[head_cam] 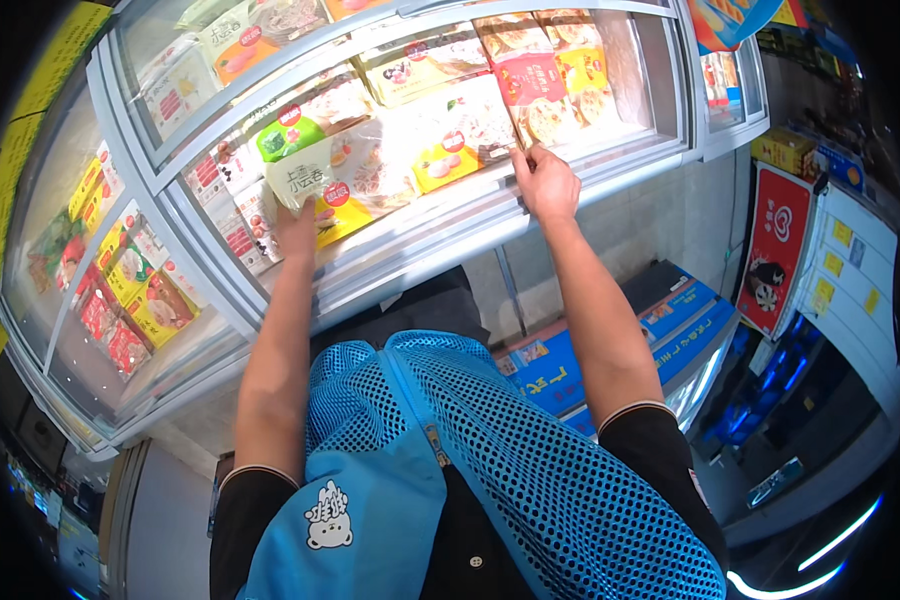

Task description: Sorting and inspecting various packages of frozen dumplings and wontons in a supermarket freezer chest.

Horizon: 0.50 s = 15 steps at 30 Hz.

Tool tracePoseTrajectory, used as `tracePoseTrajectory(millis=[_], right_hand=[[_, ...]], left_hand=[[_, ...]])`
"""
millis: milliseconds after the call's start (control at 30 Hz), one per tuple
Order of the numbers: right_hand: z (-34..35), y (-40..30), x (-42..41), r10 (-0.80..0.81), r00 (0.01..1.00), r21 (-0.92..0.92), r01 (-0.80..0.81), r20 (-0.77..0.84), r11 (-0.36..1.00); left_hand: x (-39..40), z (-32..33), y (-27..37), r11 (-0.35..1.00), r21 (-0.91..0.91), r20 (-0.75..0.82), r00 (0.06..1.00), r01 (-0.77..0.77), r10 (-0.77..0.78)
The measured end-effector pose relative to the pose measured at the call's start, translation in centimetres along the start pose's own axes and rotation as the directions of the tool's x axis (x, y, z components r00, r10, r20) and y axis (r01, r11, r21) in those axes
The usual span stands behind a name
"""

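My left hand [295, 232] is at the left end of a white and yellow frozen food package [371, 176] inside an open display freezer. The thumb lies on the front of the package, and the other fingers are hidden behind its edge. My right hand [549, 184] has its fingers curled at the lower right corner of a second white and yellow package [457, 139]; whether they pinch it cannot be told. A green package [290, 140] sits partly behind the first one. Beside the right fingertips lies a pink-labelled package [529, 79].
The freezer's metal front rail [450, 232] runs below both hands. Sliding glass panels [157, 75] are above and left. More packages [131, 262] fill the left compartment. A blue printed carton [690, 330] stands low to the right, near a red ice cream sign panel [776, 240].
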State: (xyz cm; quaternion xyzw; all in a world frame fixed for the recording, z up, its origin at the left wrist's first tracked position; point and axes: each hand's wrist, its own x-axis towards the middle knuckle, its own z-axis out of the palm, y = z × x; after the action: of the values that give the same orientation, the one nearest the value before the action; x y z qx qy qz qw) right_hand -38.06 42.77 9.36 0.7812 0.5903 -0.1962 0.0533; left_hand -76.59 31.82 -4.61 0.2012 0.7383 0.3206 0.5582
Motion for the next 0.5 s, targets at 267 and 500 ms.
tracePoseTrajectory(millis=[267, 500], right_hand=[[0.2, 0.6, -0.2, 0.034, 0.999, -0.023, -0.033, 0.007, 0.999], [-0.1, 0.1, -0.1, 0.012, 1.0, 0.016, -0.011, -0.006, 1.0]], left_hand=[[-1.7, 1.1, 0.3, 0.709, 0.673, -0.212, 0.862, -0.213, 0.46], [-0.6, 0.3, -1.4, 0.652, 0.736, -0.126, 0.909, -0.182, 0.397]])
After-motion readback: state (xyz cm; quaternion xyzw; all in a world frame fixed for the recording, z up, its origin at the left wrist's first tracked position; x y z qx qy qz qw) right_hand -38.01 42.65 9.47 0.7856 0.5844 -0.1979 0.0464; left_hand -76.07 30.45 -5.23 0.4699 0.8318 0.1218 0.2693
